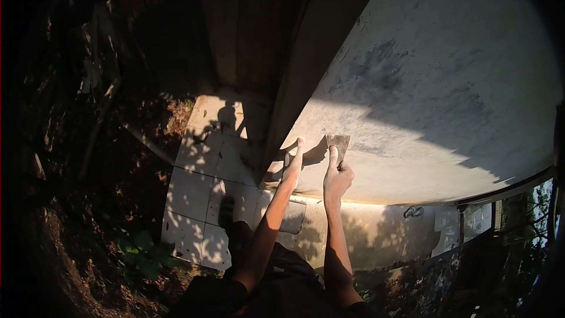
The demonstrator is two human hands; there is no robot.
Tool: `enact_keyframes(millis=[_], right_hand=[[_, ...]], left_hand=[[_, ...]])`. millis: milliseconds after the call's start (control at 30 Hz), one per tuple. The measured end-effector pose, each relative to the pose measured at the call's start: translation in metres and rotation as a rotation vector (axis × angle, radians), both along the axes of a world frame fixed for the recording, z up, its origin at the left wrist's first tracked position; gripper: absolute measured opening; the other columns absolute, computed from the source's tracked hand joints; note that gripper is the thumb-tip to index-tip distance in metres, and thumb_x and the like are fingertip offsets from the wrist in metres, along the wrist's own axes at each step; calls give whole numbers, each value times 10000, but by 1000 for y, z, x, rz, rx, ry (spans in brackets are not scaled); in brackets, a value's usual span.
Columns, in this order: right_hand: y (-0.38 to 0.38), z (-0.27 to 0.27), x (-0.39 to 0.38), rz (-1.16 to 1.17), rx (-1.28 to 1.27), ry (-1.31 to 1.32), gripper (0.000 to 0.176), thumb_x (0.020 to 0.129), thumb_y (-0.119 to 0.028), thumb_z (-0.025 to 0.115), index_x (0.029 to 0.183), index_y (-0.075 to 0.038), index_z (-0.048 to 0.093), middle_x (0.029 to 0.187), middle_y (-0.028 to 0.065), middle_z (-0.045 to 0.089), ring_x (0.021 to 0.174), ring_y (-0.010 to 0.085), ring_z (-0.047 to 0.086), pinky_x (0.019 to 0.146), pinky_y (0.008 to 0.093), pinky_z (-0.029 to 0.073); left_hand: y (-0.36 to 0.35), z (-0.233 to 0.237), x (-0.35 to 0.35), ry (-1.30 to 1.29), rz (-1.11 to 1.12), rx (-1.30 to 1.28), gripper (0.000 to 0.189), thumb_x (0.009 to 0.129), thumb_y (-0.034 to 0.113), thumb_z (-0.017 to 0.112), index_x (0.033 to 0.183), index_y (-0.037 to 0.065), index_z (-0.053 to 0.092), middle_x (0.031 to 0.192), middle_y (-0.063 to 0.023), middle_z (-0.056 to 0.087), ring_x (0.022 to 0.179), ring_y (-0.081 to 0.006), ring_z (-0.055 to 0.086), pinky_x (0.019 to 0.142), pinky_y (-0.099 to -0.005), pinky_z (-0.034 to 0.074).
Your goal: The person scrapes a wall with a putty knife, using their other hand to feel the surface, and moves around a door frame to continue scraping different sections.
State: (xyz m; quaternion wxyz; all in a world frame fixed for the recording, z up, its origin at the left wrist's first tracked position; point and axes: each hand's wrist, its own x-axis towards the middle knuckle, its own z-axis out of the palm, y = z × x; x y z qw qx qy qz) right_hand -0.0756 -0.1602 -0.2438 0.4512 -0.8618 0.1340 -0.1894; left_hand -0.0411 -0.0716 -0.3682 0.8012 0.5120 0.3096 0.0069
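My right hand (pixel 337 180) is closed around a putty knife (pixel 338 141), its thumb laid along the wide, dull metal blade. The blade's broad edge points up, at the pale wall (pixel 382 162). To the left, my left hand (pixel 292 165) is up by the wall's corner, thumb stretched upward and apart from the fingers. I see nothing in it, though its fingers are partly hidden. Both hands look dusty with pale powder, and their shadows fall on the wall between and beside them.
Grey patches (pixel 382 70) mark the shaded upper wall. A dark post or door frame (pixel 300 76) borders it on the left. Below lie pale floor tiles (pixel 188 191) with leaf shadows, and my shoe (pixel 226 211). Plants (pixel 144 250) grow beside them. Sandals (pixel 414 212) lie at the wall's foot.
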Motion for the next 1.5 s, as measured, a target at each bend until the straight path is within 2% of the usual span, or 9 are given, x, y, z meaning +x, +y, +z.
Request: enact_keyframes(millis=[233,400,567,733,833,900,1267,1367,1500], right_hand=[[-22,-19,9,-14,-300,20,643,821,-552,651,540,21,573,467,154,488,458,287,481,528,411,399],[-55,-15,14,31,-511,-18,534,809,-485,689,612,9,649,559,176,595,490,332,579,510,390,439],[-29,-11,23,194,-595,-239,464,821,-464,671,625,-47,616,575,148,602,525,339,600,491,417,446],[-43,7,15,149,-659,-176,437,839,-445,655,607,-80,588,573,137,597,522,329,601,476,405,446],[-38,10,14,190,-709,-152,415,842,-440,651,627,-89,597,579,119,598,514,322,600,465,396,442],[-8,13,17,307,-669,-261,393,831,-430,658,649,-90,581,635,81,618,557,322,615,493,410,452],[-13,7,9,144,-680,-125,407,850,-452,635,668,-88,621,607,109,621,541,333,609,503,414,457],[2,10,8,220,-615,-160,420,850,-443,638,645,-80,591,627,109,625,567,328,618,511,414,459],[-33,13,8,50,-618,-132,537,810,-495,682,566,-23,609,535,164,578,466,323,564,466,381,421]], left_hand=[[6,35,-17,-3,-65,-97,1124,721,804,524,1322,-112,269,1331,-263,320,1309,-388,347,1053,-507,341],[6,37,-18,42,-21,-47,866,789,725,543,1183,-40,448,1020,-86,380,1016,-213,482,1011,-516,393],[7,20,-15,43,-51,-32,874,792,730,528,1147,-64,444,1096,-163,443,1190,-322,475,1041,-494,373],[15,8,-10,57,-96,1,753,823,716,498,941,-27,508,962,-155,512,1073,-316,555,1037,-464,385],[13,6,-13,82,-138,-19,786,830,715,485,1041,-42,490,1021,-163,483,1097,-316,533,1031,-470,392],[12,32,-21,48,-129,-26,1016,816,736,472,1332,-115,274,1319,-240,324,1289,-361,364,1056,-499,356],[5,-10,-13,63,-75,35,1000,794,759,481,1292,-93,318,1301,-239,354,1254,-314,402,1053,-471,354],[15,68,-33,79,-134,30,1006,780,800,433,1246,-89,356,1246,-228,388,1230,-296,423,1029,-449,389],[13,19,-24,4,-99,-78,1068,784,754,505,1303,-153,286,1298,-255,360,1284,-340,409,1039,-463,385]])
